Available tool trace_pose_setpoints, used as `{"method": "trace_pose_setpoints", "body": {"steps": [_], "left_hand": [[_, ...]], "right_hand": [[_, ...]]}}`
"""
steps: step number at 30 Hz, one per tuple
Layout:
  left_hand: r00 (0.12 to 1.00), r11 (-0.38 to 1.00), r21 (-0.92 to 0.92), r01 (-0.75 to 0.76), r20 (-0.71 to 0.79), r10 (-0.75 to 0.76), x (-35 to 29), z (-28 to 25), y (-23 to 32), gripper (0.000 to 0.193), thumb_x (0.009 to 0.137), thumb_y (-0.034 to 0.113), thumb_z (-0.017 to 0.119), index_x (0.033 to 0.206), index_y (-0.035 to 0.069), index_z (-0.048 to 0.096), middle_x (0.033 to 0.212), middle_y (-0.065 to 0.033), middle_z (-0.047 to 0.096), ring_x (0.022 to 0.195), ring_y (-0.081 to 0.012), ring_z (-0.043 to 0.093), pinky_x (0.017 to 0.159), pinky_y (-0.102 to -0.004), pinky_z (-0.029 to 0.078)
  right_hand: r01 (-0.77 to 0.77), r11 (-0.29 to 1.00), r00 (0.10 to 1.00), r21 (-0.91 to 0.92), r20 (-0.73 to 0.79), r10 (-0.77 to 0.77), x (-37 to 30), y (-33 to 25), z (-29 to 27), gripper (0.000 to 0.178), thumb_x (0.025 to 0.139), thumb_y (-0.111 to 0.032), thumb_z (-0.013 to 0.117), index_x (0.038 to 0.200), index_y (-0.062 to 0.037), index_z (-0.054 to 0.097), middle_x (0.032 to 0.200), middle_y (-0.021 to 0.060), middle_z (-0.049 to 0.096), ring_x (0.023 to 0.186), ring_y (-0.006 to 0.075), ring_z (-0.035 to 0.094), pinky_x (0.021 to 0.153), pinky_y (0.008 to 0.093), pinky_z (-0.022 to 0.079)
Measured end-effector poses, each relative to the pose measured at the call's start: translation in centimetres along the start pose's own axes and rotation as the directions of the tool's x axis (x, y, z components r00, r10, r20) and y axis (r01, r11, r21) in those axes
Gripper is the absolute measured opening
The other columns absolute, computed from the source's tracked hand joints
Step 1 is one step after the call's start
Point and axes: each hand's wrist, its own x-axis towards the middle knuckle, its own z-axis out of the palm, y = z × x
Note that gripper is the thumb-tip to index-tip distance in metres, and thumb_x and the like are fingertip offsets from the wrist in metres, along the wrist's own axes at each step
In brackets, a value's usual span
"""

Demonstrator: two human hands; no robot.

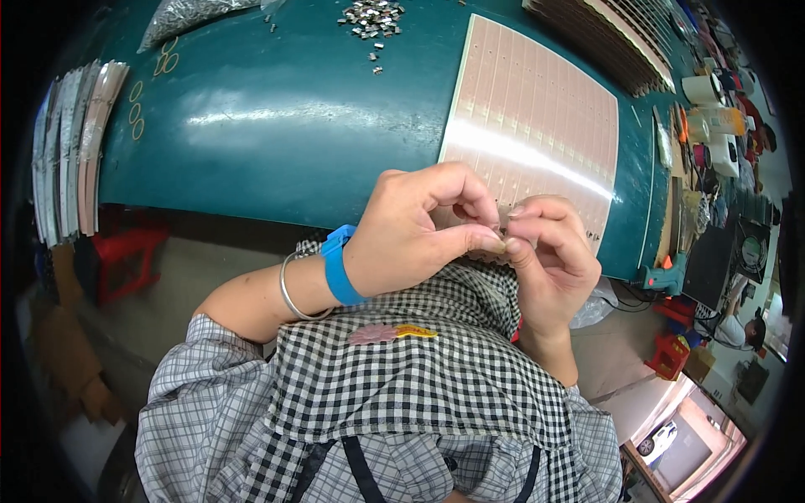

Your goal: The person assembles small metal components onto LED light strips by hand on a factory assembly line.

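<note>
My left hand (pixel 415 222), with a blue band and a metal bangle at its wrist, is closed in a pinch over the near edge of a pale pink sheet (pixel 537 101) scored into narrow strips. Thumb to thumb with it, my right hand (pixel 558 260) is closed in a pinch too. Something tiny and dark shows between the fingertips, too small to name. Beside my right hand, a few small metal parts (pixel 594 236) sit at the sheet's near right edge. My hands hide the middle of that edge.
Small metal parts lie in a pile (pixel 369 18) at the far side of the green table (pixel 277 159). Left are rubber bands (pixel 136 109), a bag (pixel 189 18) and stacked strips (pixel 75 151). More sheets (pixel 608 38) are stacked far right. A person (pixel 742 327) sits beyond.
</note>
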Motion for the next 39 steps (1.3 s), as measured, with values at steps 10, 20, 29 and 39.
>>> {"method": "trace_pose_setpoints", "body": {"steps": [10, 20, 29, 39], "left_hand": [[0.959, 0.934, -0.306, 0.187, 0.263, -0.106, 1.2, -1.7, -0.4, 0.028, 0.079, -0.001, 0.079, 0.095, 0.003, 0.056, 0.087, -0.0059, 0.068, 0.082, -0.0100, 0.066, 0.076, -0.0238, 0.054], [0.935, 0.678, 0.650, -0.343, 0.170, 0.311, 3.7, -5.3, 0.4, 0.023, 0.079, 0.001, 0.074, 0.101, 0.003, 0.068, 0.088, -0.0084, 0.070, 0.080, -0.0186, 0.067, 0.074, -0.0287, 0.053], [0.974, 0.460, 0.878, -0.131, 0.027, 0.226, 7.6, -12.8, -3.4, 0.016, 0.082, 0.007, 0.075, 0.096, 0.004, 0.070, 0.084, -0.0062, 0.067, 0.074, -0.0177, 0.063, 0.070, -0.0288, 0.051], [0.975, 0.440, 0.893, -0.096, -0.003, 0.221, 7.3, -12.8, -3.3, 0.017, 0.085, 0.011, 0.074, 0.098, 0.002, 0.070, 0.085, -0.0064, 0.070, 0.075, -0.0153, 0.065, 0.069, -0.0272, 0.052]], "right_hand": [[-0.106, 0.984, 0.976, 0.140, 0.206, 0.076, 1.0, 0.0, -0.8, 0.014, 0.076, 0.003, 0.077, 0.088, -0.0004, 0.071, 0.095, 0.0099, 0.065, 0.088, 0.0178, 0.062, 0.077, 0.0282, 0.051], [-0.073, 0.970, 0.992, -0.231, 0.083, 0.094, 1.3, 0.9, -2.7, 0.011, 0.077, 0.008, 0.071, 0.085, 0.0012, 0.067, 0.094, 0.0086, 0.063, 0.089, 0.0173, 0.061, 0.077, 0.0271, 0.050], [-0.069, 0.812, 0.996, -0.580, 0.011, 0.093, 0.8, 2.5, -1.9, 0.013, 0.074, 0.003, 0.072, 0.082, -0.0043, 0.065, 0.097, 0.0062, 0.063, 0.097, 0.0257, 0.055, 0.088, 0.0361, 0.040], [0.021, 0.757, 0.997, -0.653, 0.065, 0.029, 1.3, 2.9, -1.1, 0.014, 0.071, 0.002, 0.073, 0.080, -0.0051, 0.066, 0.094, 0.0056, 0.063, 0.096, 0.0253, 0.056, 0.087, 0.0366, 0.039]]}}
